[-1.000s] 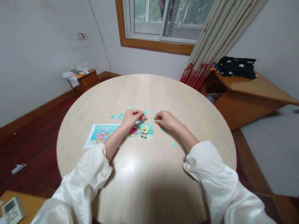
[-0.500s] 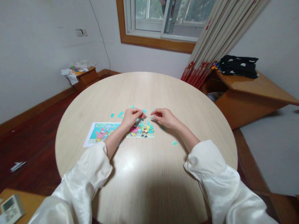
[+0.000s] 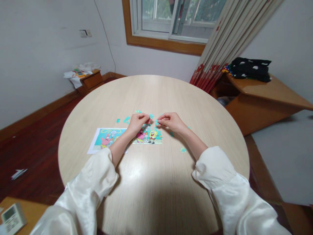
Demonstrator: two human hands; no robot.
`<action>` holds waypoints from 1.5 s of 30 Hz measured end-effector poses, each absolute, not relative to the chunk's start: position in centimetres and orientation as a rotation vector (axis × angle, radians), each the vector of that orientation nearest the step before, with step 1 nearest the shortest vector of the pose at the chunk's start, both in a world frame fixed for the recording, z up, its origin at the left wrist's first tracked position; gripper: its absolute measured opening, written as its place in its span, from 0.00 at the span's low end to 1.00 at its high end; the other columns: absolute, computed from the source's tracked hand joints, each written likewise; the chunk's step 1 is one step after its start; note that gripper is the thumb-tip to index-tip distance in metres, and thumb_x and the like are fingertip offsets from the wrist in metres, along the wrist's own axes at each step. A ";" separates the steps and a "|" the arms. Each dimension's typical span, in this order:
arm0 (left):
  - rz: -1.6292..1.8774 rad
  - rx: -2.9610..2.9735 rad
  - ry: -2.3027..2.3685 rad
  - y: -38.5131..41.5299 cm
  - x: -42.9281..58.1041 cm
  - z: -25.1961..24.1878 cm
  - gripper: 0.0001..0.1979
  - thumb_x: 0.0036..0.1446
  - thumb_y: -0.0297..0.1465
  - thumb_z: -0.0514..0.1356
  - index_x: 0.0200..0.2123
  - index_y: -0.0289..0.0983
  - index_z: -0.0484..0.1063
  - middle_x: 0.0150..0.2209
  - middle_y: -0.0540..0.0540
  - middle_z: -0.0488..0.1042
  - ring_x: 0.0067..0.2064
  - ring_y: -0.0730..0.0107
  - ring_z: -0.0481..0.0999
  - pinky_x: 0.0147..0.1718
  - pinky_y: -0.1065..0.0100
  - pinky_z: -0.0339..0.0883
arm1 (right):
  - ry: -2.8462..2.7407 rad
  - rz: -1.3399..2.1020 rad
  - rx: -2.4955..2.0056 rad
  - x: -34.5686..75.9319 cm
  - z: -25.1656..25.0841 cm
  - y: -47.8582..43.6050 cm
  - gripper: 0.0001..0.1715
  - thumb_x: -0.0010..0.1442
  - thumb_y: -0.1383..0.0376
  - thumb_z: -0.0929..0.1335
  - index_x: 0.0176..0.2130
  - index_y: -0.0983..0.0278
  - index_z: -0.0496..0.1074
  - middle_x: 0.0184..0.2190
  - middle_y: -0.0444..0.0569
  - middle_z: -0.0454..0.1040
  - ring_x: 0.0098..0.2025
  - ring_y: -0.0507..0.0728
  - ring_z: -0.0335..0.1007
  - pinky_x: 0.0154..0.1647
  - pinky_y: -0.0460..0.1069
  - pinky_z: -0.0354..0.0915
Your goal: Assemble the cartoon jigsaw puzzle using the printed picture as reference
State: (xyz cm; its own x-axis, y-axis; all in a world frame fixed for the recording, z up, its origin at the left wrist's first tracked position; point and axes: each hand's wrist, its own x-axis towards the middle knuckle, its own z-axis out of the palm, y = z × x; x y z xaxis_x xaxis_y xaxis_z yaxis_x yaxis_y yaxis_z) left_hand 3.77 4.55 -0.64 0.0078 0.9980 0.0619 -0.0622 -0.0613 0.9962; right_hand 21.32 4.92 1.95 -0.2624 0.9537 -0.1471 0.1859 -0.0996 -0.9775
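Observation:
A partly joined jigsaw puzzle (image 3: 153, 137) with cartoon figures lies on the round table. Over its upper left part, my left hand (image 3: 138, 124) is closed in a pinch, with a teal puzzle piece (image 3: 151, 116) at its fingertips. My right hand (image 3: 173, 122) pinches another teal piece (image 3: 156, 122) just above the puzzle's upper right. The two hands face each other a short gap apart. Left of the puzzle rests a printed reference picture (image 3: 107, 139), partly covered by my left forearm.
Several loose teal pieces (image 3: 126, 119) lie beyond my left hand. One loose piece (image 3: 183, 150) is beside my right forearm. The round wooden table (image 3: 156, 94) stands near a window and curtain. A side cabinet (image 3: 254, 98) is at the right, with dark cloth on it.
My right fingers have closed from a slightly parted pose and now pinch a teal piece. My left hand stays almost where it was.

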 end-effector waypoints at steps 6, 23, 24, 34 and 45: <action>1.281 1.208 1.141 4.5 3.8 -0.7 0.13 0.42 0.40 0.67 0.23 0.34 0.74 0.24 0.45 0.76 0.27 0.69 0.74 0.34 0.66 0.68 | -1.599 1.221 -1.295 23.1 1.4 6.3 0.05 0.48 0.68 0.73 0.27 0.66 0.73 0.22 0.46 0.75 0.26 0.52 0.72 0.30 0.48 0.68; 1.302 1.253 1.166 4.3 3.7 -0.5 0.12 0.41 0.39 0.65 0.21 0.36 0.73 0.22 0.47 0.75 0.25 0.70 0.72 0.31 0.68 0.66 | -1.684 0.791 -1.591 30.0 0.2 8.1 0.04 0.51 0.71 0.69 0.29 0.68 0.76 0.24 0.49 0.76 0.26 0.52 0.70 0.30 0.47 0.64; 1.302 1.252 1.167 4.3 3.8 -0.5 0.12 0.41 0.39 0.65 0.21 0.36 0.73 0.22 0.47 0.75 0.25 0.70 0.72 0.31 0.68 0.67 | -1.676 0.758 -1.597 30.1 0.0 8.3 0.04 0.51 0.71 0.69 0.29 0.68 0.76 0.25 0.49 0.77 0.27 0.52 0.70 0.31 0.47 0.65; 1.300 1.228 1.196 4.4 3.8 -0.7 0.13 0.41 0.41 0.65 0.22 0.36 0.72 0.23 0.47 0.74 0.26 0.69 0.72 0.30 0.68 0.66 | -1.708 0.552 -1.677 30.4 -0.7 8.4 0.06 0.50 0.69 0.69 0.29 0.66 0.77 0.26 0.48 0.77 0.30 0.54 0.70 0.36 0.50 0.65; 1.304 1.242 1.156 4.4 3.6 -0.8 0.13 0.40 0.41 0.66 0.21 0.36 0.73 0.22 0.47 0.75 0.26 0.70 0.72 0.31 0.67 0.67 | -1.912 0.443 -1.556 28.9 0.5 7.2 0.06 0.54 0.70 0.68 0.31 0.65 0.78 0.32 0.51 0.78 0.34 0.55 0.69 0.41 0.50 0.63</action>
